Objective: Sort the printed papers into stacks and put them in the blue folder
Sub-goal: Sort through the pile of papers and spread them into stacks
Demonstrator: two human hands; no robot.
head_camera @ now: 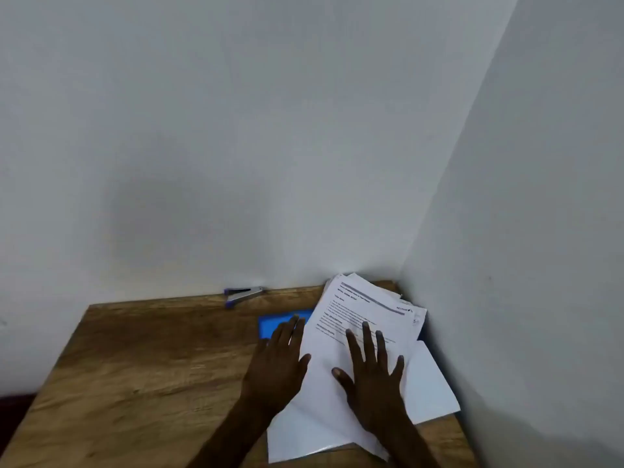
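A loose pile of printed papers lies askew on the right part of a wooden table, reaching into the wall corner. A blue folder lies under the pile; only its far left corner shows. My right hand lies flat on the top sheet with its fingers spread. My left hand lies flat at the pile's left edge, fingers straight, its fingertips over the blue folder. Neither hand grips anything.
A purple and silver stapler lies open against the back wall. White walls close in behind and on the right. The table's left edge runs diagonally at the lower left.
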